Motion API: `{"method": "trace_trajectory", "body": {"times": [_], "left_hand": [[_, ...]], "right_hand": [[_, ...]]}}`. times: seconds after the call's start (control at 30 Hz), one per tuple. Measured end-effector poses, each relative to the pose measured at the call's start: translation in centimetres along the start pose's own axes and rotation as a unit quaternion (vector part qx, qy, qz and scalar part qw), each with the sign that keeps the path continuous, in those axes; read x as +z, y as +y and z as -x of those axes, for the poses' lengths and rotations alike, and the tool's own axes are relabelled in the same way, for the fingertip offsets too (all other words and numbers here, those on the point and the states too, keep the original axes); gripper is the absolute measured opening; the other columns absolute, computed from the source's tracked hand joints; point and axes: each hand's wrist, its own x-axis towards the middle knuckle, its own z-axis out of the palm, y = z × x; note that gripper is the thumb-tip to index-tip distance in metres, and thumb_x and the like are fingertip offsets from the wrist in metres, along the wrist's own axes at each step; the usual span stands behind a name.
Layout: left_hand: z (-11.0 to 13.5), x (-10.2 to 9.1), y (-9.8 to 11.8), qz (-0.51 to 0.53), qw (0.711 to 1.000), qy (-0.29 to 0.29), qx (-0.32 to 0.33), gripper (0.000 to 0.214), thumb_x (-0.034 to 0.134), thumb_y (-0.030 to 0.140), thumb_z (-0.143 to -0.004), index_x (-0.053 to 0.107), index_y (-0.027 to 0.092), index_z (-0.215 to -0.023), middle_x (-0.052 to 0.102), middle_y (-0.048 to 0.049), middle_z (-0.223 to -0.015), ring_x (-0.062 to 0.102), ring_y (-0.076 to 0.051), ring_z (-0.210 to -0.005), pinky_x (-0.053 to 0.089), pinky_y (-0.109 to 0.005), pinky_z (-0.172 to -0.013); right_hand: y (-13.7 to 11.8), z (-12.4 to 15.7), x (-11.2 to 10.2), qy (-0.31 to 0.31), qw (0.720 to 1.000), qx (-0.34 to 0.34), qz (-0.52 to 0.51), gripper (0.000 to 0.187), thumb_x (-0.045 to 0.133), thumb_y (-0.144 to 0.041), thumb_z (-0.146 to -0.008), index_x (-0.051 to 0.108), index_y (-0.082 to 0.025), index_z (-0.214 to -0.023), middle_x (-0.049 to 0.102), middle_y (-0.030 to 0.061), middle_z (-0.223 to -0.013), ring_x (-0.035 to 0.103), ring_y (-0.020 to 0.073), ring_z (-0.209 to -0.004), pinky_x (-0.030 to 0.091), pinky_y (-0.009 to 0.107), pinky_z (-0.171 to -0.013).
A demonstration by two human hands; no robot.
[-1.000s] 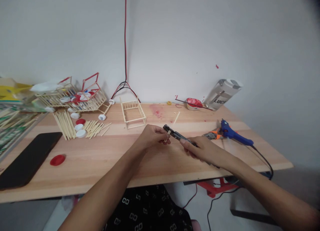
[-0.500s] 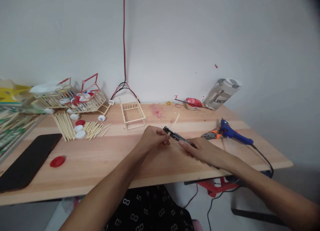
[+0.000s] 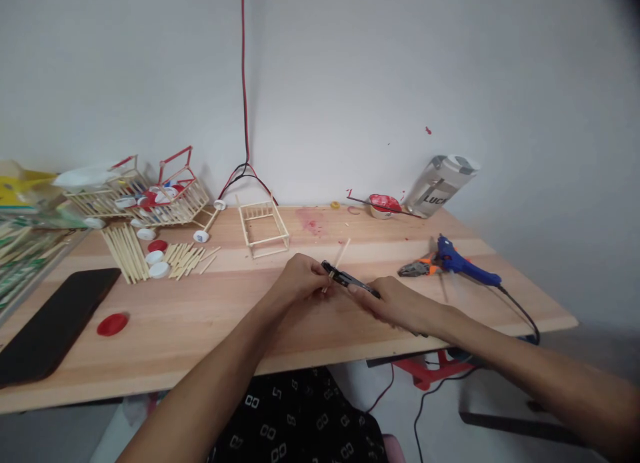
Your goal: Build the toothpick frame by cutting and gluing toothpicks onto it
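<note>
My left hand (image 3: 303,276) is closed, its fingertips pinching a thin pale wooden stick (image 3: 343,251) just above the table. The stick slants up and away, crossing the front end of a black hand tool (image 3: 353,281). My right hand (image 3: 395,301) is wrapped round this tool, which points left towards my left fingertips. My palm and fingers hide part of the tool, so I cannot tell its exact kind. Behind my hands lies a small open frame of sticks (image 3: 265,239).
Cut sticks (image 3: 125,253), short pieces (image 3: 187,259), bottle caps (image 3: 159,269), a phone (image 3: 57,323) and stick-built carts (image 3: 175,206) fill the left side. Pliers (image 3: 417,269), a blue glue gun (image 3: 465,266), a red-stained cup (image 3: 384,209) and a leaning can (image 3: 443,186) are on the right.
The stick now shows as one length running from beyond the tool to my left fingers; before, a separate-looking length lay past the tool. The view has shifted slightly.
</note>
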Motion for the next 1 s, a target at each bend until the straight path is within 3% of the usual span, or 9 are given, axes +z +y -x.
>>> {"method": "trace_trajectory", "body": {"times": [0.2,0.53,0.8,1.0], "left_hand": [[-0.4,0.2,-0.6,0.011,1.000,0.001,-0.029,0.017,0.054,0.008,-0.069,0.065,0.012,-0.057,0.063,-0.0004,-0.052,0.055,-0.008,-0.044,0.041,-0.017,-0.043],[-0.2,0.1,-0.2,-0.002,0.999,0.007,-0.035,0.017,0.053,0.006,-0.069,0.067,0.011,-0.059,0.064,-0.0014,-0.054,0.057,-0.008,-0.045,0.044,-0.017,-0.044],[0.4,-0.8,0.5,-0.035,0.999,-0.002,-0.016,0.016,0.054,0.009,-0.069,0.064,0.011,-0.056,0.061,-0.0003,-0.051,0.052,-0.007,-0.043,0.037,-0.015,-0.040],[0.5,-3.1,0.4,0.054,0.986,0.142,0.065,0.012,0.059,0.024,-0.077,0.061,0.013,-0.074,0.069,-0.0037,-0.071,0.054,-0.009,-0.053,0.038,-0.017,-0.044]], "right_hand": [[-0.2,-0.6,-0.2,-0.028,0.999,0.046,0.004,0.060,0.030,-0.068,-0.089,0.052,-0.016,-0.066,0.058,0.0085,-0.057,0.050,0.0128,-0.041,0.036,0.026,-0.040],[0.4,-1.1,0.2,0.015,0.999,0.018,0.042,0.062,0.031,-0.069,-0.088,0.052,-0.016,-0.063,0.058,0.0091,-0.058,0.048,0.0125,-0.046,0.030,0.025,-0.042],[2.1,-0.7,-0.1,-0.035,0.995,0.059,-0.072,0.070,0.031,-0.083,-0.078,0.051,-0.017,-0.061,0.054,0.0045,-0.051,0.049,0.0124,-0.040,0.036,0.024,-0.038],[2.8,-0.4,-0.8,0.047,0.982,0.045,-0.180,0.060,0.042,-0.073,-0.082,0.054,-0.017,-0.061,0.053,0.0010,-0.049,0.050,0.0112,-0.040,0.040,0.023,-0.039]]}}
